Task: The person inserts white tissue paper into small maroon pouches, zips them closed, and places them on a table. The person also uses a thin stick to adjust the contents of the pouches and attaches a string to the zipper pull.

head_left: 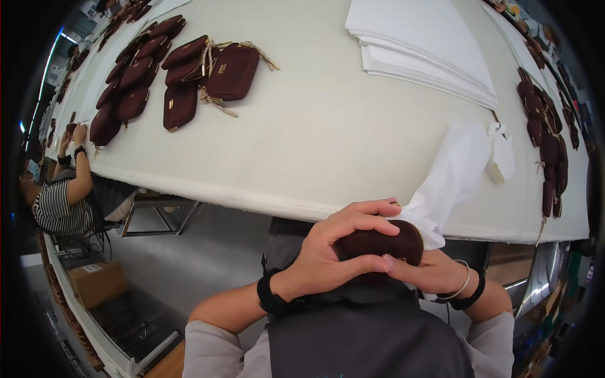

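Just off the table's near edge, above my lap, I hold a small burgundy zip pouch [406, 241] with a gold-coloured zipper along its rounded rim. My left hand [331, 247] wraps round it, fingers over the top and thumb along the near side. From the other side my right hand [435, 274] grips the pouch, its thumb pressed on the lower edge and its other fingers mostly hidden. A crumpled white sheet of thin paper [457, 170] runs from the tabletop down to the pouch, beside my right hand; whether it goes inside I cannot tell.
Several burgundy pouches with beige cords [233, 72] lie at the far left of the cream-covered table [302, 132], beside a longer row [138, 74]. White sheets [422, 60] are stacked at the back; more pouches [550, 151] lie right. A co-worker [63, 198] sits left.
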`<state>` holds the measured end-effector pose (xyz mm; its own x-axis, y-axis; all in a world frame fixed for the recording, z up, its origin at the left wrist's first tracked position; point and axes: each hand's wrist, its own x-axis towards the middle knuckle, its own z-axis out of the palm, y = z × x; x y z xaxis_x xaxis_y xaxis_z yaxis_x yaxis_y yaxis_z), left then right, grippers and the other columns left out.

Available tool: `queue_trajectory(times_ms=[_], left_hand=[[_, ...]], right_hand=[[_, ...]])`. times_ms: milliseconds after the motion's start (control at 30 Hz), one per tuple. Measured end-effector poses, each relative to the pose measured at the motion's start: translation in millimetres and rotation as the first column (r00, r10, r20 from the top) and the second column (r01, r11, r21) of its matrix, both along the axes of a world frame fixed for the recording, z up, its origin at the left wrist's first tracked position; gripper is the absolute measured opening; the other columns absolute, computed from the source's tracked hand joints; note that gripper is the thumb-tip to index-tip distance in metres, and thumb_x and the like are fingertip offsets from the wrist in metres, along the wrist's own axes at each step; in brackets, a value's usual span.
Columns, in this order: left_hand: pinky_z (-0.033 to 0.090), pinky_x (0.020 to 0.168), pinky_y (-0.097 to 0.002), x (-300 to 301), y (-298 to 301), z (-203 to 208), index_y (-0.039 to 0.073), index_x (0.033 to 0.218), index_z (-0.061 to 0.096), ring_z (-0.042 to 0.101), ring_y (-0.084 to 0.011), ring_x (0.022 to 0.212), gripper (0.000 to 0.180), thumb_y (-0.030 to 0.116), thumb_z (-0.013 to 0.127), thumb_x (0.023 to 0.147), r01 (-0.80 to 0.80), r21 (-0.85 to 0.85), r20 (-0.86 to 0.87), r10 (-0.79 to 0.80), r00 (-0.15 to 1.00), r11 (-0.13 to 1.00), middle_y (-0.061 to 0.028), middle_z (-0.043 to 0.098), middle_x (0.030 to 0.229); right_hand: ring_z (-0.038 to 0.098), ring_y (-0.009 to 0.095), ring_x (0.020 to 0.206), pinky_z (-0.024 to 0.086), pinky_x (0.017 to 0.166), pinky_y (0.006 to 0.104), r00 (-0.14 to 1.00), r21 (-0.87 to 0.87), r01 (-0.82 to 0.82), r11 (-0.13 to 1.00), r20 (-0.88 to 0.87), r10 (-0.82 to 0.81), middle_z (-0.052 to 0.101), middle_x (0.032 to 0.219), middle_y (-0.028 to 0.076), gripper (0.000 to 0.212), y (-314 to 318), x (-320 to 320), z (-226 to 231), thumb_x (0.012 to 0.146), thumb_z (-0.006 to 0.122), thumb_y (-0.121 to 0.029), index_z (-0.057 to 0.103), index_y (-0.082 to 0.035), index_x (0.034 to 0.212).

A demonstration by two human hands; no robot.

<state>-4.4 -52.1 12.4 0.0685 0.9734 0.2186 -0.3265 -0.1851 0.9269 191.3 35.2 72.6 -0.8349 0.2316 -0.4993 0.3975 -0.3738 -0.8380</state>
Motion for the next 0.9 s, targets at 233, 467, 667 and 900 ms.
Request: queue_trajectory(times_ms=[233, 467, 667, 900], left_hand=[[0.039, 0.114, -0.0487, 4, 3, 4, 0.003, 0.11, 0.066, 0.048, -0.0395, 0.138, 0.023, -0.001, 0.072, 0.088, -0.046, -0.026, 0.127, 0.049, 0.991, 0.999, -0.0163, 0.058, 0.134], [0.04, 0.113, -0.0494, 7, 4, 7, 0.001, 0.111, 0.066, 0.049, -0.0412, 0.137, 0.023, -0.003, 0.069, 0.089, -0.034, 0.021, 0.151, 0.031, 0.988, 0.999, -0.0165, 0.059, 0.133], [0.044, 0.108, -0.0424, -9, -5, 17, 0.002, 0.114, 0.068, 0.058, -0.0344, 0.127, 0.028, 0.001, 0.073, 0.087, -0.095, 0.023, -0.14, 0.098, 0.985, 0.995, -0.0148, 0.066, 0.123], [0.049, 0.077, -0.0327, -16, -17, 28, 0.008, 0.105, 0.069, 0.06, -0.0227, 0.085, 0.033, 0.008, 0.084, 0.075, -0.047, 0.067, -0.585, 0.078, 0.807, 0.997, -0.0035, 0.068, 0.095]], right_hand=[[0.051, 0.009, 0.108, 0.045, 0.09, 0.0253, 0.985, -0.134, 0.136, 0.982, -0.089, -0.148, 0.055, 0.123, 0.002, 0.048, -8, 5, -1, 0.105, 0.056, -0.032, 0.047, -0.002, 0.141], [0.056, 0.017, 0.111, 0.047, 0.093, 0.0315, 0.946, -0.054, 0.264, 0.963, -0.182, -0.27, 0.057, 0.127, 0.006, 0.054, -17, 12, -8, 0.098, 0.067, -0.019, 0.043, -0.003, 0.144], [0.061, 0.023, 0.105, 0.049, 0.092, 0.0351, 0.956, 0.402, 0.142, 0.904, -0.294, -0.019, 0.062, 0.121, 0.011, 0.047, -5, 3, -10, 0.095, 0.071, -0.02, 0.053, -0.001, 0.135], [0.06, 0.025, 0.108, 0.047, 0.094, 0.0341, 0.935, 0.344, -0.342, 0.874, 0.036, 0.352, 0.06, 0.124, 0.015, 0.047, 14, 14, -6, 0.095, 0.072, -0.02, 0.053, 0.0, 0.133]])
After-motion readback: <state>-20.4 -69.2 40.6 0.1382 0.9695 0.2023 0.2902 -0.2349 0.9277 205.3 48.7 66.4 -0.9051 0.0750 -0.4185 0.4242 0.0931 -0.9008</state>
